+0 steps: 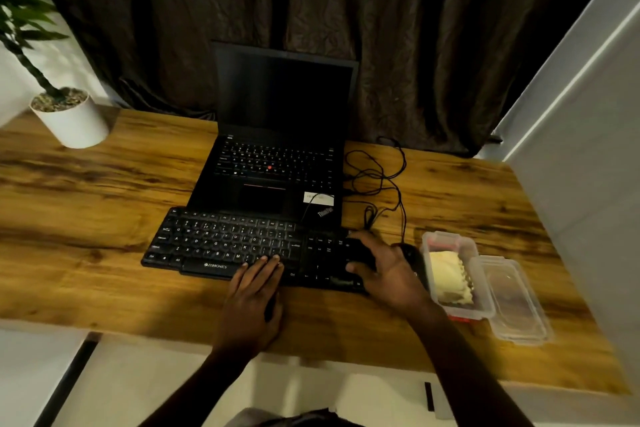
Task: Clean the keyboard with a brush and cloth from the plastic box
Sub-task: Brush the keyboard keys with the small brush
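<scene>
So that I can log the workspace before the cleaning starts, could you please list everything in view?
keyboard: one, black, front centre of table
laptop: one, black, open, behind keyboard
plastic box: one, clear with red clips, right of keyboard, lid off
cloth: one, pale yellow, inside plastic box
lid: one, clear, right of plastic box
mouse: one, black, between keyboard and plastic box, partly hidden
cables: black, tangled right of laptop
potted plant: one, green in white pot, far left corner
table: one, brown wood
curtain: dark brown, behind table
left hand: fingers straight on keyboard's front edge
right hand: on keyboard's right end, grip unclear
</scene>
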Action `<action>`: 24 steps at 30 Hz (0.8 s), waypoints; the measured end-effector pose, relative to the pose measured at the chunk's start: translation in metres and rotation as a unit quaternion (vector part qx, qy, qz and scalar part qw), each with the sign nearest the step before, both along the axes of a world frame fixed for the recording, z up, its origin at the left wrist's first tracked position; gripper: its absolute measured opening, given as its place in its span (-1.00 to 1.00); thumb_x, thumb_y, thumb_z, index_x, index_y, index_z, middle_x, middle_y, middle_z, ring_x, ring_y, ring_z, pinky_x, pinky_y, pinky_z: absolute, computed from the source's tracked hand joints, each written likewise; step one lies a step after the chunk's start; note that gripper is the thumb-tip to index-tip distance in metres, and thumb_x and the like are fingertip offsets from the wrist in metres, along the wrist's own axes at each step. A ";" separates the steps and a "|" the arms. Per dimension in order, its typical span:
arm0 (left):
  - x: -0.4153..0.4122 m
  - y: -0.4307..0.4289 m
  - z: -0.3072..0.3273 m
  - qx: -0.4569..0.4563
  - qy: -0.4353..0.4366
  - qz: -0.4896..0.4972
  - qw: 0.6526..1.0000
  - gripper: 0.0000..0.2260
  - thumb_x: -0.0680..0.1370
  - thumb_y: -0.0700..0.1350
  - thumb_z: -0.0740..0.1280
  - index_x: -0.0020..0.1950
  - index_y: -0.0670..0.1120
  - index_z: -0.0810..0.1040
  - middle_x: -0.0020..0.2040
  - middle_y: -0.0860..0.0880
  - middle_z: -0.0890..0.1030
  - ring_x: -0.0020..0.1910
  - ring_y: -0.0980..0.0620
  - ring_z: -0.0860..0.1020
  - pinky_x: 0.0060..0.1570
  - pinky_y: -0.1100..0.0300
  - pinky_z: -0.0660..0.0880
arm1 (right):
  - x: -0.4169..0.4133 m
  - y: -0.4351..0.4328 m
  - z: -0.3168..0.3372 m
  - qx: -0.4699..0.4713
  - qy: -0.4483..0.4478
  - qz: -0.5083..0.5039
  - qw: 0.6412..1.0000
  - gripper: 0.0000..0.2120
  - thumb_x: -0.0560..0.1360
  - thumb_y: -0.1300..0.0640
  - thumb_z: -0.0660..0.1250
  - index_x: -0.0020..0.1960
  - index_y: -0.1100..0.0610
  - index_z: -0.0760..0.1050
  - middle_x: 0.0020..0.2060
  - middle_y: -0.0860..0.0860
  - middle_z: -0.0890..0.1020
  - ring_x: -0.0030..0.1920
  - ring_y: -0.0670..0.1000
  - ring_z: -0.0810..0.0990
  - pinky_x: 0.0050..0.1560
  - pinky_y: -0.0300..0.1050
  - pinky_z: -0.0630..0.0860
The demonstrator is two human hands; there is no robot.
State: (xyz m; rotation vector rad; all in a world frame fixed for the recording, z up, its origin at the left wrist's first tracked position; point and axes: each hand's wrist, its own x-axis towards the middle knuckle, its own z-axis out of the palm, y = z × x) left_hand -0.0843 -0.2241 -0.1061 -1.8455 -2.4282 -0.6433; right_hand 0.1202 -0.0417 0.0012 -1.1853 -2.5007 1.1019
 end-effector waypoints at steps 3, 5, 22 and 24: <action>0.000 0.000 0.000 -0.002 0.000 0.002 1.000 -0.50 0.57 0.05 0.15 0.49 -0.09 0.39 0.52 -0.03 0.35 0.50 -0.02 0.27 0.53 -0.01 0.04 | 0.023 0.011 -0.005 0.009 -0.022 -0.022 0.999 -0.48 0.43 -0.26 0.29 0.36 -0.44 0.27 0.21 0.03 0.55 0.16 0.02 0.57 0.15 0.10 0.60; 0.000 0.000 0.000 -0.007 0.004 0.005 1.000 -0.48 0.55 0.06 0.16 0.49 -0.09 0.39 0.51 -0.03 0.35 0.50 -0.02 0.27 0.53 0.00 0.02 | 0.037 0.019 -0.010 0.021 -0.032 -0.033 0.999 -0.50 0.40 -0.31 0.22 0.34 -0.44 0.27 0.17 0.02 0.57 0.15 0.04 0.58 0.13 0.12 0.60; 0.002 0.001 0.004 -0.001 0.010 0.010 1.000 -0.51 0.56 0.05 0.15 0.46 -0.09 0.42 0.49 -0.04 0.39 0.46 -0.03 0.32 0.51 -0.01 0.07 | 0.044 0.021 0.001 0.029 -0.014 -0.007 0.999 -0.60 0.50 -0.10 0.34 0.31 -0.32 0.37 0.12 -0.01 0.60 0.10 -0.02 0.60 0.09 0.02 0.61; 0.003 0.001 0.004 -0.002 0.011 0.010 1.000 -0.50 0.55 0.05 0.15 0.46 -0.10 0.42 0.48 -0.05 0.40 0.46 -0.04 0.34 0.48 -0.05 0.11 | 0.049 0.021 0.001 0.043 -0.004 -0.017 0.999 -0.65 0.53 0.05 0.37 0.26 -0.23 0.42 0.06 -0.03 0.61 0.07 -0.02 0.61 0.05 -0.03 0.61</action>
